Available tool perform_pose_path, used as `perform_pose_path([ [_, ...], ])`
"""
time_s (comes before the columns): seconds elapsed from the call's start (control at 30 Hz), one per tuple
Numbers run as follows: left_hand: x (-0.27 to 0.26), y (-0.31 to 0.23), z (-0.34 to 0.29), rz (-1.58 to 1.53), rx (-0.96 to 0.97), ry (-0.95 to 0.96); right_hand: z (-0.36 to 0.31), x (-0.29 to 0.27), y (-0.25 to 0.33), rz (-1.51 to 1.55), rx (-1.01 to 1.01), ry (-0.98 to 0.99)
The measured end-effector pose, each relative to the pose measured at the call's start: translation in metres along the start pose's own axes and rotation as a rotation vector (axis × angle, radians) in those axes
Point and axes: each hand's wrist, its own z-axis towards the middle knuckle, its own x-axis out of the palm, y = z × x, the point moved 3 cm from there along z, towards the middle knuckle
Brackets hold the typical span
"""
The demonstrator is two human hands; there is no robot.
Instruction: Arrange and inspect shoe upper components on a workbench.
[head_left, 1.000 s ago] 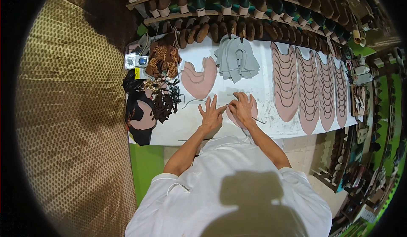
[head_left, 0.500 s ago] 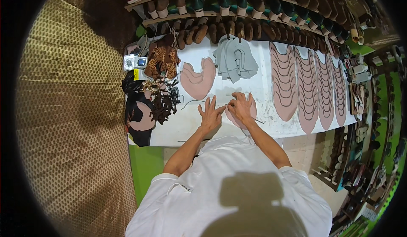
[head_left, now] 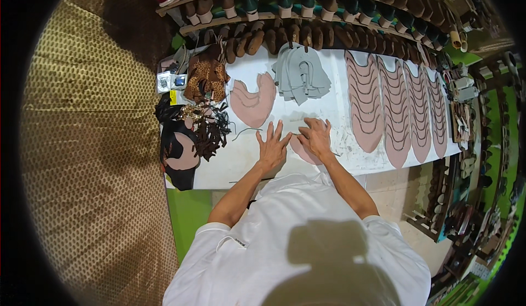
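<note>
A pink U-shaped shoe-upper piece (head_left: 304, 153) lies on the white table in front of me, partly covered by my right hand (head_left: 316, 140). The right fingers are bent down, thumb and fingertips close together at the piece's upper left edge; what they pinch is too small to make out. My left hand (head_left: 272, 148) rests on the table just left of the piece, fingers spread, one fingertip reaching toward the right thumb. A thin dark strip (head_left: 247, 132) curves on the table beyond the left hand. Another dark thin end (head_left: 336, 154) shows beside my right wrist.
Further off lie pink upper pieces (head_left: 253, 109) and a stack of grey pieces (head_left: 302, 76). To the right, overlapping pink pieces (head_left: 366, 125) form several columns. Leopard-print material (head_left: 207, 78) and dark scraps (head_left: 211, 136) crowd the left side. Shoes (head_left: 285, 7) line racks behind the table.
My right hand has turned over the pink piece, its fingers bending further down and hiding more of it. The left hand stays nearly in place, fingers still spread.
</note>
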Motion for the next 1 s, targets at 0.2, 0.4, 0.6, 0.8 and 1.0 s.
perform_pose_path([
  [0.2, -0.002, -0.001, 0.004, 0.002, 0.012, 0.006, -0.005, -0.004, -0.009, -0.026, -0.013, -0.004],
  [0.4, 0.003, 0.002, 0.003, 0.017, 0.02, 0.009, -0.008, -0.004, -0.001, 0.002, 0.139, 0.04],
  [0.6, 0.004, 0.008, 0.008, -0.134, -0.059, 0.047, -0.012, 0.0, -0.006, 0.044, 0.149, 0.008],
  [0.8, 0.003, 0.012, 0.013, -0.212, -0.129, 0.061, -0.012, 0.002, -0.005, 0.047, 0.15, 0.015],
  [1.0, 0.005, 0.003, 0.014, -0.355, -0.196, -0.037, -0.016, 0.005, -0.006, 0.065, 0.144, -0.007],
])
